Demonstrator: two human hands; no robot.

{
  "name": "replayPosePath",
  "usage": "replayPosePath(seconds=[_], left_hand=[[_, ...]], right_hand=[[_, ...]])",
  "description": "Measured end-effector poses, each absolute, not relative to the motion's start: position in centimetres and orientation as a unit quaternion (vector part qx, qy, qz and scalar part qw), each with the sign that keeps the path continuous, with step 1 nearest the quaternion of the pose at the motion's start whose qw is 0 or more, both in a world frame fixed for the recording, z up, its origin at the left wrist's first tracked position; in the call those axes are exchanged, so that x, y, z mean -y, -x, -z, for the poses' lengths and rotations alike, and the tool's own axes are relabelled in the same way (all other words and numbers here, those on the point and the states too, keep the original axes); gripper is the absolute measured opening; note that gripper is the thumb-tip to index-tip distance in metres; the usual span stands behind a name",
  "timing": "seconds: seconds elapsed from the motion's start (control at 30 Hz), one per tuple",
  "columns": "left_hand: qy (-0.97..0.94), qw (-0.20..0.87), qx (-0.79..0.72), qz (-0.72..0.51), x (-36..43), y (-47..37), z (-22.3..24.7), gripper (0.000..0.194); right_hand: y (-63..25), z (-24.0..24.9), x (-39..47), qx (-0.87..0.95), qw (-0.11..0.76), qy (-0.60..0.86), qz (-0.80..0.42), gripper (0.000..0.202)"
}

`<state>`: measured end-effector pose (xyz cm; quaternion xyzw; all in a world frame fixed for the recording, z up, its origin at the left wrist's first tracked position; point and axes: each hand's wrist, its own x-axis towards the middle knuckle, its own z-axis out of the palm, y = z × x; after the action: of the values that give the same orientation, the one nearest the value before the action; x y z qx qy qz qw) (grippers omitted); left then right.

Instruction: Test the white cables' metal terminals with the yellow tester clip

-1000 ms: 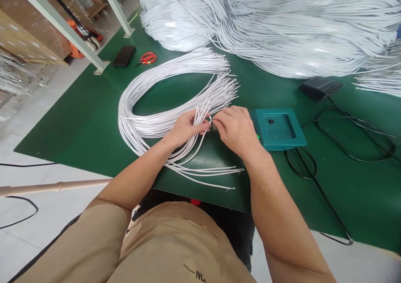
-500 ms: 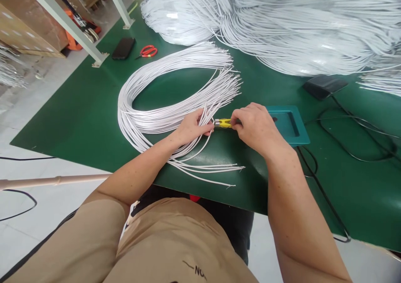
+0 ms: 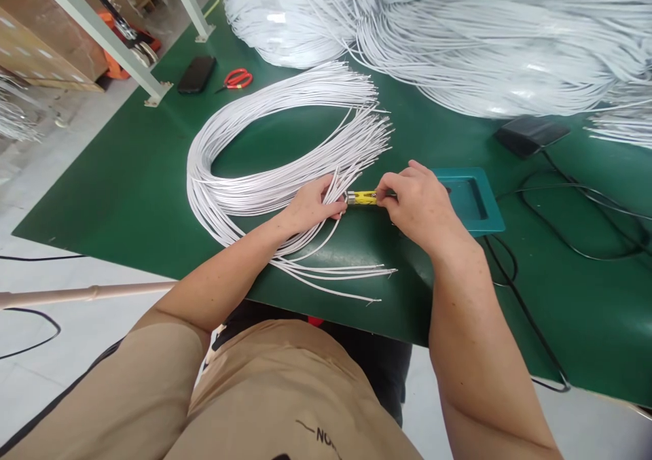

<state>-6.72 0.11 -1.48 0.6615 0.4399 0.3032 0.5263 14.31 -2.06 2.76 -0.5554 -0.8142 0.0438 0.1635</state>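
At the middle of the frame the person's left hand [image 3: 310, 207] pinches a white wire end between thumb and fingers, resting on the loop of cut white wires [image 3: 265, 168] that curls across the green counter [image 3: 127, 181]. Just right of it, the right hand [image 3: 420, 205] grips a small yellow piece [image 3: 364, 198] by its far end, fingers closed round it; the yellow piece lies level between the two hands, its left tip touching the wire the left hand holds. A few loose wires [image 3: 336, 276] trail out below the hands toward the counter's near edge.

Partly hidden behind the right hand sits a teal tray-shaped box [image 3: 473, 198] with a recessed top. Black cables [image 3: 560, 236] wind across the counter at the right, and a dark pedal-like block [image 3: 530, 134] lies in the upper right. A great heap of white wire [image 3: 483, 39] fills the top of the frame. In the upper left, well apart from the hands, lie red-handled scissors [image 3: 237, 78] and, just beside them, a black phone [image 3: 193, 74].
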Motion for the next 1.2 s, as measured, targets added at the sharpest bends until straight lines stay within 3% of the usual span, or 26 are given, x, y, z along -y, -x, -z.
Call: replayPosePath(seconds=[0.27, 0.53, 0.67, 0.77, 0.83, 0.93, 1.03, 1.13, 1.2], left_hand=[[-0.681, 0.508, -0.442, -0.288, 0.0, 6.8, 1.2, 0.015], [-0.623, 0.574, -0.447, -0.288, -0.1, 7.3, 0.7, 0.024], [-0.589, 0.603, -0.433, -0.319, -0.3, 8.0, 0.4, 0.037], [-0.578, 0.626, -0.404, -0.332, -0.5, 8.3, 0.5, 0.04], [-0.579, 0.633, -0.39, -0.333, -0.6, 8.5, 0.5, 0.032], [-0.571, 0.65, -0.388, -0.318, -0.7, 8.6, 0.4, 0.028], [-0.541, 0.673, -0.401, -0.304, -0.6, 8.8, 0.1, 0.033], [-0.543, 0.664, -0.413, -0.307, -0.6, 8.8, 0.0, 0.039], [-0.554, 0.649, -0.413, -0.317, -0.6, 8.8, 0.1, 0.046]], right_hand=[[-14.9, -2.7, 2.6, 0.803, 0.186, 0.566, -0.01, 0.014], [-15.7, -1.9, 3.3, 0.723, 0.148, 0.667, 0.099, 0.036], [-14.1, -2.8, 3.6, 0.754, 0.217, 0.61, 0.104, 0.027], [-11.3, -3.2, 4.4, 0.858, 0.255, 0.446, -0.013, 0.019], [-9.2, -2.9, 5.1, 0.916, 0.209, 0.333, -0.081, 0.022], [-7.0, -2.2, 6.0, 0.933, 0.115, 0.33, -0.091, 0.025], [-6.7, -2.4, 6.5, 0.915, 0.08, 0.372, -0.134, 0.026], [-7.9, -3.2, 6.4, 0.829, 0.052, 0.405, -0.381, 0.022], [-8.8, -3.6, 5.8, 0.725, 0.09, 0.431, -0.53, 0.021]])
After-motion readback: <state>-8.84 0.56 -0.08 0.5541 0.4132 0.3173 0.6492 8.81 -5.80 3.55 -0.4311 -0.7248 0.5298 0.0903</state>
